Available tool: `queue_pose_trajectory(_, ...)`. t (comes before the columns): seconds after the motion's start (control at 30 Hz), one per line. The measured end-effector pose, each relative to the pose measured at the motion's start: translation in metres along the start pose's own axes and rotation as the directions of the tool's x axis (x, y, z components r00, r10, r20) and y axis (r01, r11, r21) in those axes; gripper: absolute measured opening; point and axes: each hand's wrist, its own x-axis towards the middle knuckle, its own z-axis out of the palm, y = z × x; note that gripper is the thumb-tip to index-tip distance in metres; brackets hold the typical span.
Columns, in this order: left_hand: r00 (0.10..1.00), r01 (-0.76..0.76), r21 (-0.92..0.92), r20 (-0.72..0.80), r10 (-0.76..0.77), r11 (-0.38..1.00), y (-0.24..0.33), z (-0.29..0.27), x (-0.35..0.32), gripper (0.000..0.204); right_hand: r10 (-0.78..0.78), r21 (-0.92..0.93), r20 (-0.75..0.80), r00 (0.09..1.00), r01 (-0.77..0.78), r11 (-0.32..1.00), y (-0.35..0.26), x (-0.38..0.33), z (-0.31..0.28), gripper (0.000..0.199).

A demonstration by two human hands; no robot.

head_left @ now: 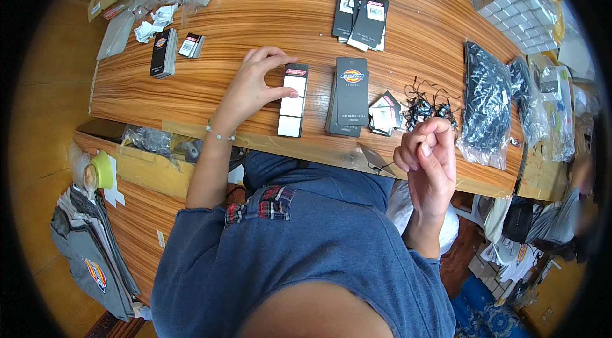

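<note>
— Hang tag [293,100] lay where?
— Near the tabletop's [210,83] front edge, left hand [250,91] pinching its top, fingers curled.
— Right hand [428,158]?
— Nearer, raised, loosely fisted; whether it held anything, I couldn't tell. Beyond: a tag stack [348,97], then black strings [426,107].
</note>
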Motion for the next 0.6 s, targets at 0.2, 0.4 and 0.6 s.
queue_pose_trajectory(0.2, 0.98, 0.17, -0.652, 0.036, -0.194, 0.739, -0.001, 0.005, -0.006, 0.032, -0.101, -0.191, 0.026, 0.995, 0.105, 0.976, 0.0, -0.003, 0.003, 0.012)
queue_pose_trajectory(0.4, 0.972, 0.232, -0.726, 0.193, -0.132, 0.647, 0.081, -0.014, -0.004, 0.023, -0.092, -0.388, 0.005, 0.996, 0.087, 0.917, -0.006, -0.002, 0.013, 0.006)
queue_pose_trajectory(0.6, 0.994, 0.039, -0.656, 0.105, 0.039, 0.754, 0.122, 0.018, 0.012, 0.015, -0.282, -0.54, -0.072, 0.957, 0.2, 0.817, 0.001, 0.002, 0.011, 0.007)
